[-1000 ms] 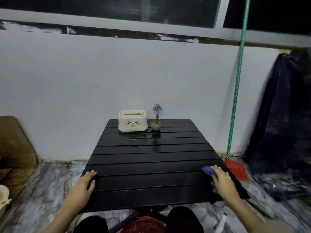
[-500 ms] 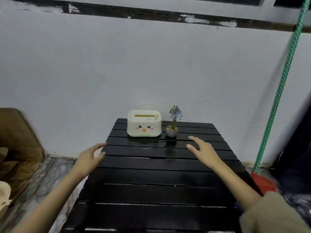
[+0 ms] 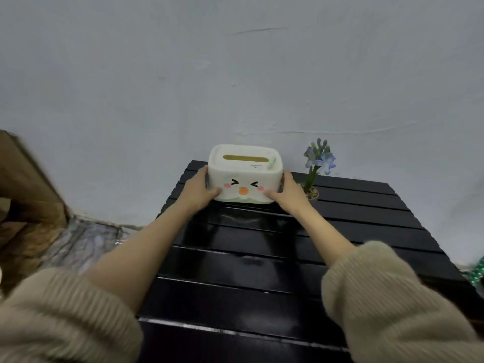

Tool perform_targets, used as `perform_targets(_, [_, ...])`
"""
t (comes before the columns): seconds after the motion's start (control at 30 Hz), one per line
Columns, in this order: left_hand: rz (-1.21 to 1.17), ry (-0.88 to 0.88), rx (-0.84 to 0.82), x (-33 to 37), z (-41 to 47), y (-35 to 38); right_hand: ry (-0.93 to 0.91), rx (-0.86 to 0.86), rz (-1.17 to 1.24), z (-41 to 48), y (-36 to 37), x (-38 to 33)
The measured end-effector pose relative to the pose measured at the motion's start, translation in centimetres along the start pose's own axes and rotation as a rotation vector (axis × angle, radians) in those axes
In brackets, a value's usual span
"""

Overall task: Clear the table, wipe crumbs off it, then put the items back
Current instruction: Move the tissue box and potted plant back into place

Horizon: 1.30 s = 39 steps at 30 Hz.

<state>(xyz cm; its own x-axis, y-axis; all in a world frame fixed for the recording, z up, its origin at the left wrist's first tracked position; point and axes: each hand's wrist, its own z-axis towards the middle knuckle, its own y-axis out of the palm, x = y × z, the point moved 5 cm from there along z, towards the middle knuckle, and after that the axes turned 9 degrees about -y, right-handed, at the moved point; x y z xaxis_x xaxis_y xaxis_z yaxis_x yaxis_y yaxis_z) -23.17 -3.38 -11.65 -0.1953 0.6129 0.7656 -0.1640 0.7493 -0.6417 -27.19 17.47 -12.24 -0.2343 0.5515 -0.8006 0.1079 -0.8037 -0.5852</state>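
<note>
Tissue box, at the worktop's far edge in mid-frame, is clasped from both sides: left hand and right hand, fingers curled against its ends. Just right, the potted flower is untouched. Clearing is judged barely begun; wiping and replacing remain.

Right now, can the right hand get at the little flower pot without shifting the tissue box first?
Probably yes. The right hand is on the tissue box's right end, and the flower pot stands just beyond its knuckles on the table with nothing between. It would have to let go of the box.
</note>
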Motion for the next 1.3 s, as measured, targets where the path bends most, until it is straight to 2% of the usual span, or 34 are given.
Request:
perform_targets(0.1, [-0.052, 0.023, 0.069, -0.4, 0.1, 0.2, -0.04, 0.029, 0.039, 0.1, 0.6, -0.4])
perform_targets(0.2, [-0.113, 0.135, 0.117, -0.2, -1.7, 0.1, -0.104, 0.066, 0.069, -1.7, 0.9, -1.4])
perform_targets(0.47, [-0.223, 0.281, 0.144, 2.1, -11.9, -0.7, -0.123, 0.122, 0.096, -12.0, -2.1, -3.6])
perform_targets(0.8, [-0.225, 0.177, 0.093, 1.6, -22.6, 1.8, -0.025, 0.103, 0.126, -23.5, -4.9, -2.6])
perform_targets(1.17, [-0.136, 0.054, 0.081, -0.3, -26.9, 2.7, 0.013, -0.029, 0.179, -24.7, -5.2, -1.8])
perform_targets(1.3, [-0.053, 0.096, 0.024, -0.6, -26.6, 1.7, -0.005, -0.043, 0.153, -24.7, -5.8, -1.6])
